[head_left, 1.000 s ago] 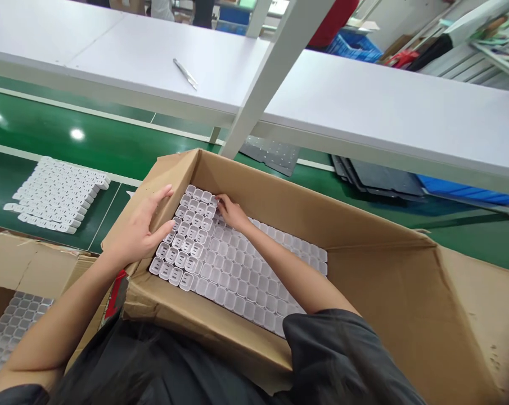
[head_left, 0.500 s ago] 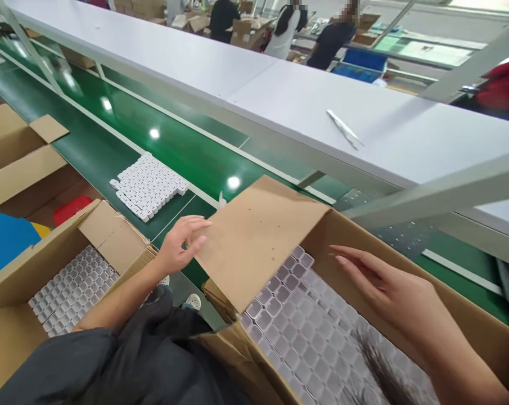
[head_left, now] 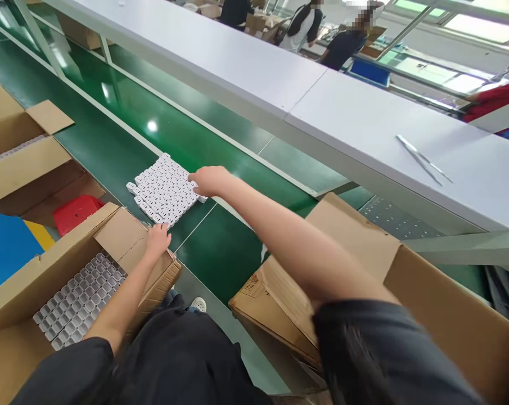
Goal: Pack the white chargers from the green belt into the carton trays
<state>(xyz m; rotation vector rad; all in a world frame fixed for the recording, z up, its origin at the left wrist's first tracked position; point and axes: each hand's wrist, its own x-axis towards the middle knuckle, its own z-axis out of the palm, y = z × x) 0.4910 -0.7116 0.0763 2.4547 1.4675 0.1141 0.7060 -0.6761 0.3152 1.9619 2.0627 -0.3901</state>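
A flat block of small white plastic pieces with dark marks (head_left: 165, 188) lies on the green belt, its pieces packed side by side in rows. My right hand (head_left: 212, 181) reaches across to the block's right corner, thumb and forefinger apart at its edge. At the near lower edge is my left hand (head_left: 158, 239), fingers outstretched towards the closest pieces and just above a carton flap. Whether either hand presses on the block cannot be made out. Below my left forearm, an open carton (head_left: 68, 256) contains rows of similar white pieces (head_left: 79, 301).
To my right stands another open carton (head_left: 448, 298) with raised flaps. A white shelf (head_left: 254, 73) runs above the green belt (head_left: 233, 253), with tweezers (head_left: 423, 160) on it. A red stool (head_left: 77, 214) sits at left beside more cartons. People work in the background.
My right hand has left the inside of the right carton and swung left to the white block. My left hand has moved left and down, away from the carton flap, to the block's near edge.
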